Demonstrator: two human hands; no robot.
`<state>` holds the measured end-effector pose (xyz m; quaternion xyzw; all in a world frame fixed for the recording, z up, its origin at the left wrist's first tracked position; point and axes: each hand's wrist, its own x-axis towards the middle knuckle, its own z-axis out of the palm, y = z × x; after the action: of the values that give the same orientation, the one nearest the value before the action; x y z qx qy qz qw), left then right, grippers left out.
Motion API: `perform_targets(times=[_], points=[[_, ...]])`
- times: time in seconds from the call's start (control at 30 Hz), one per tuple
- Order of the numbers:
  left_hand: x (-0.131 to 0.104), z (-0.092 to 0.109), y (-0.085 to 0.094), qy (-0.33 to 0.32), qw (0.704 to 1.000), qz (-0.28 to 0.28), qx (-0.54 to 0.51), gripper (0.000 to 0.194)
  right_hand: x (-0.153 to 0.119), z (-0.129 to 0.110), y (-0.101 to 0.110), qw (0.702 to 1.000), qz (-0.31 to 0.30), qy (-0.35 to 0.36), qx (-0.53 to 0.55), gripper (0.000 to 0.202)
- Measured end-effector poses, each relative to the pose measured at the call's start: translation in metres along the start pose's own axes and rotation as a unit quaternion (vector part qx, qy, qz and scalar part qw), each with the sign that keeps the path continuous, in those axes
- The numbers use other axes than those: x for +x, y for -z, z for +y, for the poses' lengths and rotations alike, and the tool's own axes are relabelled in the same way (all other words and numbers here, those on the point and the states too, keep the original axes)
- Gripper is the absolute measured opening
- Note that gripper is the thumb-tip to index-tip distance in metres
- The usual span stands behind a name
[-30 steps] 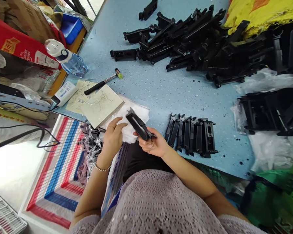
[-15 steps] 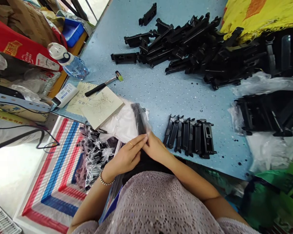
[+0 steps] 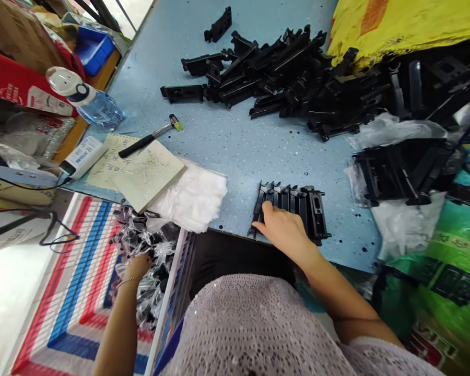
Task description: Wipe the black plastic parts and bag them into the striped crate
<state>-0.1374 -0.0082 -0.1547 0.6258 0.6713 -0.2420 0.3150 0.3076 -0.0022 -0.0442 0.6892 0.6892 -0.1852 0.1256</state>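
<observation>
My right hand (image 3: 282,224) is at a row of black plastic parts (image 3: 316,211) along the table's front edge. Its thumb and fingers close round a black plastic part (image 3: 259,201) near the row's left end. Down to the left, my left hand (image 3: 139,265) reaches into a striped basket (image 3: 65,282), over black parts in clear plastic bags (image 3: 162,256). The fingers of that hand are mostly hidden, so its grip does not show. A stack of clear plastic bags (image 3: 198,196) lies on the table between the two hands.
A large heap of black parts (image 3: 274,73) covers the back of the table. A notepad (image 3: 151,175), a small hammer (image 3: 149,138), a white device (image 3: 84,156) and a water bottle (image 3: 88,99) sit at left. More parts (image 3: 403,169) lie on plastic at right, beside a green bag (image 3: 454,250).
My hands have parted. The bagged black part they held together is out of them; my left hand has gone down into the basket, and my right hand has moved right to the row.
</observation>
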Motion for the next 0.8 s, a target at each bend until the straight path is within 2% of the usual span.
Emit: perform_targets(times=[0.07, 0.1, 0.2, 0.27, 0.33, 0.37, 0.43, 0.47, 0.5, 0.53, 0.57, 0.6, 0.7, 0.77, 0.8], points=[[0.014, 0.001, -0.013, 0.015, 1.0, -0.003, -0.011, 0.024, 0.003, 0.0, -0.006, 1.0, 0.012, 0.013, 0.015, 0.031], [0.015, 0.002, -0.013, 0.018, 1.0, -0.005, -0.019, 0.026, 0.004, 0.0, -0.008, 0.999, 0.021, 0.014, 0.026, 0.028], [0.0, 0.019, 0.007, -0.011, 0.998, -0.015, -0.067, 0.029, 0.006, -0.002, -0.012, 0.998, 0.049, 0.003, 0.041, 0.029], [-0.015, 0.049, 0.026, -0.082, 0.985, 0.0, -0.153, 0.035, 0.007, -0.004, -0.013, 0.998, 0.053, 0.005, 0.032, 0.027], [-0.025, 0.095, 0.043, -0.183, 0.944, 0.076, -0.265, 0.037, 0.008, -0.005, -0.014, 0.999, 0.043, 0.013, 0.022, 0.019], [-0.026, 0.121, 0.049, -0.222, 0.916, 0.147, -0.299, 0.035, 0.009, -0.004, -0.015, 0.999, 0.036, 0.016, 0.025, 0.017], [-0.019, 0.168, 0.057, -0.252, 0.882, 0.293, -0.271, 0.028, 0.012, 0.001, -0.017, 0.997, 0.023, 0.018, 0.069, 0.018], [-0.012, 0.185, 0.059, -0.251, 0.873, 0.337, -0.248, 0.025, 0.014, 0.006, -0.018, 0.993, 0.019, 0.021, 0.118, 0.019], [-0.004, 0.196, 0.06, -0.252, 0.869, 0.358, -0.232, 0.022, 0.015, 0.011, -0.019, 0.982, 0.017, 0.026, 0.187, 0.02], [0.004, 0.201, 0.062, -0.256, 0.869, 0.353, -0.234, 0.02, 0.017, 0.015, -0.021, 0.961, 0.017, 0.035, 0.272, 0.021], [0.011, 0.2, 0.063, -0.266, 0.869, 0.33, -0.255, 0.019, 0.018, 0.019, -0.022, 0.928, 0.013, 0.047, 0.368, 0.023], [0.016, 0.196, 0.064, -0.276, 0.866, 0.3, -0.29, 0.019, 0.02, 0.02, -0.023, 0.883, 0.003, 0.06, 0.466, 0.024], [0.02, 0.176, 0.067, -0.264, 0.828, 0.244, -0.43, 0.015, 0.03, 0.006, -0.024, 0.71, -0.072, 0.086, 0.695, 0.027], [0.016, 0.171, 0.068, -0.238, 0.801, 0.239, -0.495, 0.019, 0.042, -0.019, -0.023, 0.609, -0.135, 0.093, 0.776, 0.029], [0.013, 0.171, 0.067, -0.234, 0.793, 0.239, -0.51, 0.02, 0.05, -0.033, -0.023, 0.572, -0.161, 0.096, 0.799, 0.031]])
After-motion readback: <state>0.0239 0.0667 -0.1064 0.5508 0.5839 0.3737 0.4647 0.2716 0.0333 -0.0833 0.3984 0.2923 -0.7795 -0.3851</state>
